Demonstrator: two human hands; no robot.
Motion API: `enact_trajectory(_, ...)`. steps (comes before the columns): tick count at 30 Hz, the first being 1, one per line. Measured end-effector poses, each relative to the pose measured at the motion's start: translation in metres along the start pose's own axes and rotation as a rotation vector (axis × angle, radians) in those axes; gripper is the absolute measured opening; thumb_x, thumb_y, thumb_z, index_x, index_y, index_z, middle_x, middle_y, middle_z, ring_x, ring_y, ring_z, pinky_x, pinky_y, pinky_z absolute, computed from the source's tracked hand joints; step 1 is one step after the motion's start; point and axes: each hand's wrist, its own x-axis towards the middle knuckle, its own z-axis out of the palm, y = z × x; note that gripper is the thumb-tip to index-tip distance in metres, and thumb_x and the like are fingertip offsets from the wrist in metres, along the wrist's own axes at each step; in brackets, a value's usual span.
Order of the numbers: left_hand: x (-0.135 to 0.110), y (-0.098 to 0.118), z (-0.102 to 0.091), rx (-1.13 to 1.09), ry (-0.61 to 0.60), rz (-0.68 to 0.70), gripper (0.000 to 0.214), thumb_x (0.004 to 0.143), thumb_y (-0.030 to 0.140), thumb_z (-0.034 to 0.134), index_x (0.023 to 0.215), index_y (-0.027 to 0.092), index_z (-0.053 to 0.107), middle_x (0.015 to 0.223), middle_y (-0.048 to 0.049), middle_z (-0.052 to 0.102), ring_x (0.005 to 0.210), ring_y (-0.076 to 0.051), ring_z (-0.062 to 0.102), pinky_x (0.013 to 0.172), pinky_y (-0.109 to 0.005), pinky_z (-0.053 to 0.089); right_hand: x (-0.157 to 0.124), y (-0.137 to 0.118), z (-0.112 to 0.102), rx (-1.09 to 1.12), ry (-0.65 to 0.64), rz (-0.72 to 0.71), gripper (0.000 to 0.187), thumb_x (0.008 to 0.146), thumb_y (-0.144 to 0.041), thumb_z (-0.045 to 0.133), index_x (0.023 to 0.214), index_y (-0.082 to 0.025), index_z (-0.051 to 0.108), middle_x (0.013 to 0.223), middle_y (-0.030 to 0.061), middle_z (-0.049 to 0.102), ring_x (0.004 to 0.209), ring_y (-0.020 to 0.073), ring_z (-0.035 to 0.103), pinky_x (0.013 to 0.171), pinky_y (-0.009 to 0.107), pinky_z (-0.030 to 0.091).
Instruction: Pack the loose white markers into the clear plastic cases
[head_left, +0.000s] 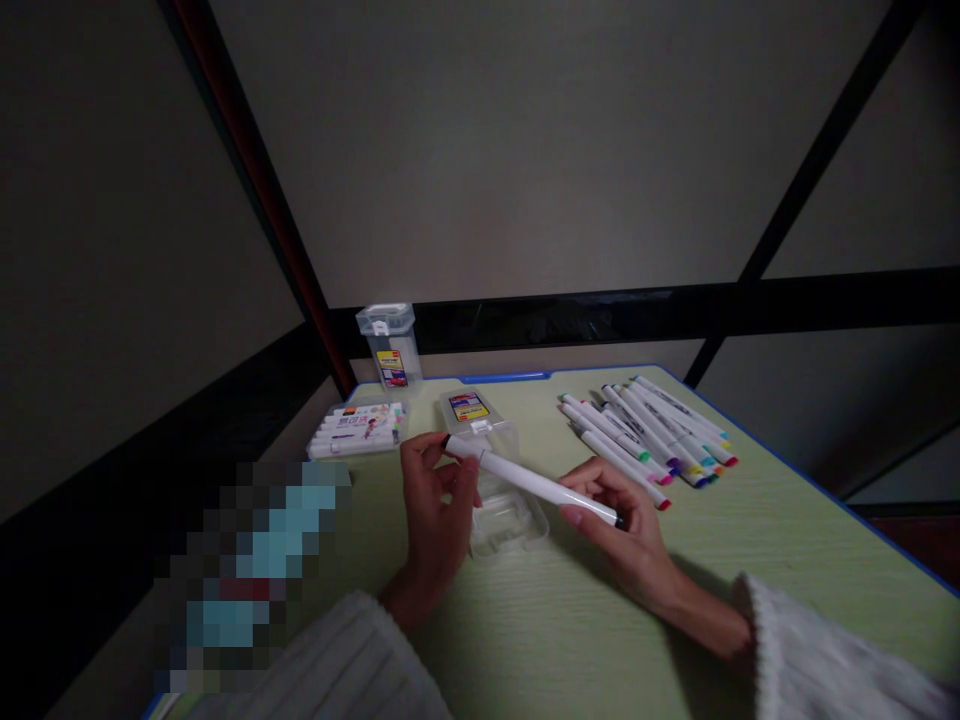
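A white marker (536, 483) with black ends is held slantwise between both my hands, above the table. My left hand (439, 500) pinches its upper left end. Around the lower right end, the fingers of my right hand (622, 525) are closed. Below and behind the marker lies a clear plastic case (510, 525) with its lid (471, 408) open; the lid bears a yellow and blue label. Part of the case is hidden by the marker and my left hand. To the right a loose pile of white markers (645, 430) with variously coloured ends rests on the table.
A closed clear container (391, 350) stands upright at the back left. In front of it lies a flat clear box of markers (360, 428). The pale green table (525, 640) has a blue edge, with walls behind and at left. A pixelated patch covers the left side.
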Motion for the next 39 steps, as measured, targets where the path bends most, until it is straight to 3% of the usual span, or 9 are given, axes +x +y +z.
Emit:
enact_trajectory(8,-0.001,-0.003,-0.003,0.060,0.039,0.002,0.015,0.079,0.027,0.052,0.086,0.020,0.042,0.072,0.0052,0.051,0.038,-0.002,0.045,0.033,-0.011,0.032,-0.001,0.006,-0.003,-0.026,0.165,-0.022,0.009,0.071,-0.029,0.063,0.075,-0.021,0.061,0.062,-0.0004,0.056,0.055,0.0126,0.042,0.048,0.023,0.032)
enact_trajectory(19,0.006,-0.007,-0.008,0.069,0.106,0.011,0.015,0.082,0.028,0.047,0.071,0.018,0.045,0.055,0.0070,0.044,0.040,-0.003,0.039,0.036,-0.013,0.029,0.003,0.009,-0.005,-0.086,0.326,-0.012,0.013,0.072,-0.032,0.062,0.071,-0.020,0.058,0.056,-0.0024,0.047,0.050,0.0109,0.036,0.044,0.024,0.026)
enact_trajectory(27,0.007,-0.006,-0.006,0.062,0.099,0.019,0.019,0.081,0.033,0.048,0.070,0.017,0.045,0.060,0.0056,0.045,0.041,-0.003,0.040,0.036,-0.013,0.029,0.009,0.003,0.000,-0.153,0.286,0.039,0.017,0.069,-0.036,0.063,0.071,-0.020,0.058,0.062,0.0006,0.055,0.052,0.0119,0.043,0.043,0.023,0.034)
enact_trajectory(33,0.005,-0.006,-0.006,0.067,0.076,0.024,0.017,0.082,0.029,0.046,0.070,0.018,0.045,0.059,0.0058,0.044,0.041,-0.004,0.039,0.037,-0.013,0.029,0.009,0.004,0.003,-0.152,0.169,0.043,0.020,0.069,-0.038,0.064,0.076,-0.019,0.060,0.068,0.0029,0.059,0.056,0.0140,0.048,0.045,0.024,0.038)
enact_trajectory(37,0.002,-0.004,-0.005,0.127,-0.020,0.028,0.012,0.083,0.026,0.045,0.074,0.018,0.046,0.057,0.0057,0.042,0.042,-0.005,0.039,0.038,-0.014,0.029,0.007,0.009,0.004,-0.143,0.076,0.063,0.019,0.072,-0.036,0.062,0.083,-0.019,0.061,0.076,0.0039,0.060,0.063,0.0149,0.051,0.051,0.025,0.040)
enact_trajectory(39,0.000,-0.002,-0.004,0.200,-0.113,0.065,0.007,0.082,0.023,0.045,0.078,0.018,0.049,0.065,0.0030,0.047,0.050,-0.006,0.044,0.042,-0.015,0.033,0.007,0.010,0.004,-0.125,0.040,0.072,0.021,0.073,-0.036,0.061,0.087,-0.019,0.061,0.078,0.0039,0.060,0.065,0.0153,0.051,0.054,0.026,0.041)
